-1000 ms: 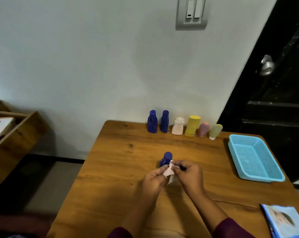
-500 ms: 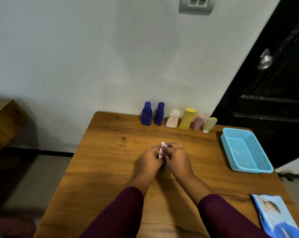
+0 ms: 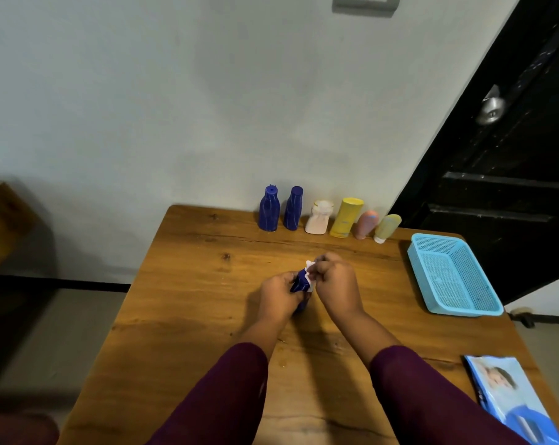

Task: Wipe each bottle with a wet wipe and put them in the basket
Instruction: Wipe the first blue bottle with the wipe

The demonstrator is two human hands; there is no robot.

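Grips a small dark blue bottle (image 3: 299,284) in the left hand (image 3: 279,297), with fingers curled round its lower part, near the middle of the wooden desk (image 3: 191,316). Pinches a white wet wipe (image 3: 310,269) in the right hand (image 3: 334,284) and presses it on the top part of that bottle. Both hands close together on the same bottle, right on the desk or just above it; cannot tell which. Dark purple sleeves (image 3: 220,396) on both arms, reaching in from 6 o'clock.

At 12 o'clock, along the far edge of the desk by the wall: a row of six more, side by side. From the left: a blue bottle with a pointed cap (image 3: 268,210), a second blue bottle (image 3: 293,210) just beside it, a white bottle (image 3: 318,218), a yellow bottle (image 3: 345,218), a pink tube (image 3: 365,224) and a pale green tube (image 3: 386,228) with its white cap down.

At 2 o'clock, near the right edge of the desk: a light blue plastic basket (image 3: 464,311) with mesh walls, well apart from the hands.

At 4 o'clock, at the near right corner: a blue pack of wet wipes (image 3: 509,396) lying flat, partly cut off by the picture edge.

Past the desk: a pale wall with a grey switch plate (image 3: 365,3) at the top, a black door (image 3: 512,187) with a silver knob (image 3: 491,106) at 1 o'clock, and a wooden shelf (image 3: 2,220) at 9 o'clock.
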